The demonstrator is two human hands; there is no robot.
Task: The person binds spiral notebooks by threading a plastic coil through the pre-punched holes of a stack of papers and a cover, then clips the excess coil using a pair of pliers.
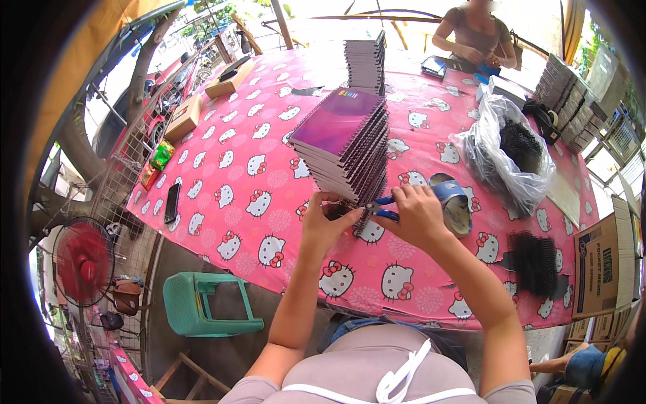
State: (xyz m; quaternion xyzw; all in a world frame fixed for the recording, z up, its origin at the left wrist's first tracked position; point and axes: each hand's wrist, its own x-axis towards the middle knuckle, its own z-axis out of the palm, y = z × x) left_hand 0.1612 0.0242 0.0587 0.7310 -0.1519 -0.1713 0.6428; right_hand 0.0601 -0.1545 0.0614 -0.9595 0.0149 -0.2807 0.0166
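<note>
A tall leaning stack of spiral notebooks (336, 124) with purple covers stands in the middle of the table, black coils along its right side. At its near end my left hand (321, 222) is closed, thumb and fingers pinching the lower edge of a spiral notebook, partly hidden by the hand. My right hand (418, 207) grips blue-handled pliers (385, 214). Their jaws meet the black coil beside my left thumb. Just right of that hand lies a round blue-edged container (459, 212), its contents unclear.
The table has a pink patterned cover (252, 229). Right of me are a plastic bag (494, 135) of black coils, a coil pile (531, 262) and a cardboard box (599, 262). A phone (173, 202) lies left. Another notebook stack (363, 64) and a person (476, 37) are across.
</note>
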